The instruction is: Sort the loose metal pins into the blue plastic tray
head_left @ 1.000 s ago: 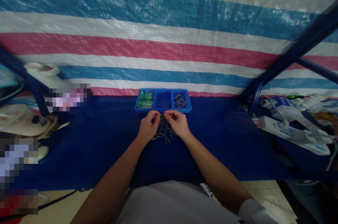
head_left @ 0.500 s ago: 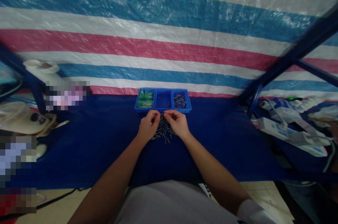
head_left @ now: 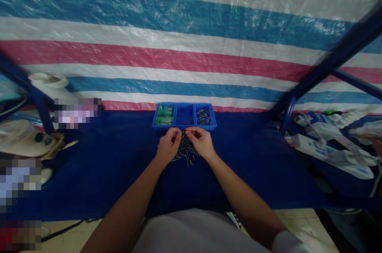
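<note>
My left hand (head_left: 168, 144) and my right hand (head_left: 201, 141) meet above a loose pile of thin dark metal pins (head_left: 187, 152) on the blue tabletop. Thumbs and fingers of both are pinched on one slim metal pin (head_left: 183, 131) that spans the small gap between them. Its exact kind is too small to make out. Just beyond my fingertips stands a blue tray (head_left: 184, 127) with three compartments. Green-and-clear small packets (head_left: 165, 115) fill the left one, a few tiny pins (head_left: 191, 120) lie in the middle, and many short metal pins (head_left: 203, 117) are in the right.
A striped plastic sheet (head_left: 191, 56) hangs behind the table (head_left: 244, 165). On the right, a white power strip (head_left: 313, 147) and plastic bags lie near a blue metal frame (head_left: 313, 74). A white tube (head_left: 50, 86) and a lidded container (head_left: 20, 137) are at left.
The camera has tilted up slightly, so everything sits a little lower in view. Both hands keep their pinch on the metal pin, almost unmoved.
</note>
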### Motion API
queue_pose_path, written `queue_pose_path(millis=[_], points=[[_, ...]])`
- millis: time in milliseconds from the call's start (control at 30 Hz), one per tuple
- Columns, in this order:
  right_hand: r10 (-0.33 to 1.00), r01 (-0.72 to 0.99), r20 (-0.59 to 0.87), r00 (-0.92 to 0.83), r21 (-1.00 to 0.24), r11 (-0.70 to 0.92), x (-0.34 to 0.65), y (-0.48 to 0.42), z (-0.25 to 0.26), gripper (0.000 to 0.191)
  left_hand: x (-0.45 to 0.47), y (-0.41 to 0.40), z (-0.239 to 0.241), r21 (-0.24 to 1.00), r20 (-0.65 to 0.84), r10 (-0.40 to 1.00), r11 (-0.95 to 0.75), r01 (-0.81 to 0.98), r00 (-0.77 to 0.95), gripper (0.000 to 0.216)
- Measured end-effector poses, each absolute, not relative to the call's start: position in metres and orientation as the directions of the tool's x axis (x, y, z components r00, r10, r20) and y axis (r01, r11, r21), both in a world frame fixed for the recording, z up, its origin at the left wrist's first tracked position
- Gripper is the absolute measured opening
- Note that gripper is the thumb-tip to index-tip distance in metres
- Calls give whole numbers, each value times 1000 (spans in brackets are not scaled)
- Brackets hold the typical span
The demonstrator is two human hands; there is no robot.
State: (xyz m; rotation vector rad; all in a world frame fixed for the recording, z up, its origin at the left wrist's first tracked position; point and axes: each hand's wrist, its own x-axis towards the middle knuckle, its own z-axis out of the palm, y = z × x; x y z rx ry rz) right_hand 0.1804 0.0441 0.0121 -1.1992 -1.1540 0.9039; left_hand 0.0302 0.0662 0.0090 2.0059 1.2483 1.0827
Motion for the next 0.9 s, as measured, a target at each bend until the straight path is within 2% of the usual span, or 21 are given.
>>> queue_pose_path(millis=[900], points=[[957, 87, 198, 213, -979, 184, 180, 44, 10, 18, 30, 67, 7, 780, 350, 907, -421, 462, 234, 20]])
